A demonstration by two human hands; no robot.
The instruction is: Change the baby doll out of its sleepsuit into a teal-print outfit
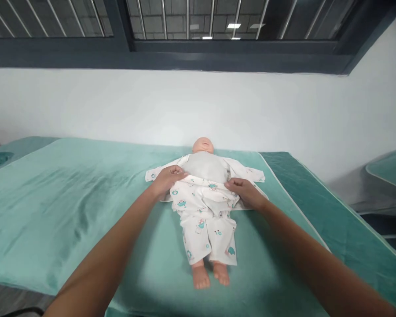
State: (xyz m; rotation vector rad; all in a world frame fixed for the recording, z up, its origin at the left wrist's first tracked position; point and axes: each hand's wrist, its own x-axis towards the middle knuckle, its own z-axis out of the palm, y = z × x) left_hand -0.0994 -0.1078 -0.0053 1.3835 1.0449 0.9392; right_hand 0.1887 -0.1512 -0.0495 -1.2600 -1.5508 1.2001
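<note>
A baby doll (203,145) lies on its back, head toward the wall and bare feet toward me. White printed pants (198,224) cover its legs up to the belly. My left hand (169,178) pinches the waistband at the left side, and my right hand (246,191) pinches it at the right. Spread open under the doll is a white printed top (242,169), its sleeves stretched out to both sides. A pale grey torso (206,166) shows between the top's open fronts.
The doll lies on a bed with a green velvety cover (86,185). Behind it rise a white wall (171,105) and a dark-framed window (198,55) with bars. A darker green strip (333,211) runs along the right.
</note>
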